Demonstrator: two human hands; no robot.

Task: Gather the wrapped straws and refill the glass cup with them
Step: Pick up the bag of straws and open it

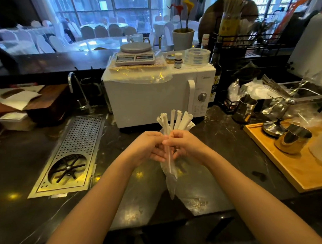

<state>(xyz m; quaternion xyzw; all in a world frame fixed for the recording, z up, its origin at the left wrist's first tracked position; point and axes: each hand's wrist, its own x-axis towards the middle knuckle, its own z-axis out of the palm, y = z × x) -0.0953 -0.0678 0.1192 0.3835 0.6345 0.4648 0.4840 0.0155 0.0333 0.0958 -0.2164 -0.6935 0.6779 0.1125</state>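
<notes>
A bundle of white paper-wrapped straws (176, 120) stands upright over the dark counter, its tops fanned out in front of the microwave. Both hands close around the bundle's middle: my left hand (148, 148) from the left, my right hand (184, 144) from the right. A clear plastic bag (170, 178) hangs around the straws' lower ends, below my hands. A tall glass cup (229, 27) with straws in it stands on the black wire rack at the back right.
A white microwave (155, 96) sits just behind the bundle, a scale and small jars on top. A metal rinser tray (72, 156) is set into the counter at left. A wooden tray (295, 168) with metal cups lies at right.
</notes>
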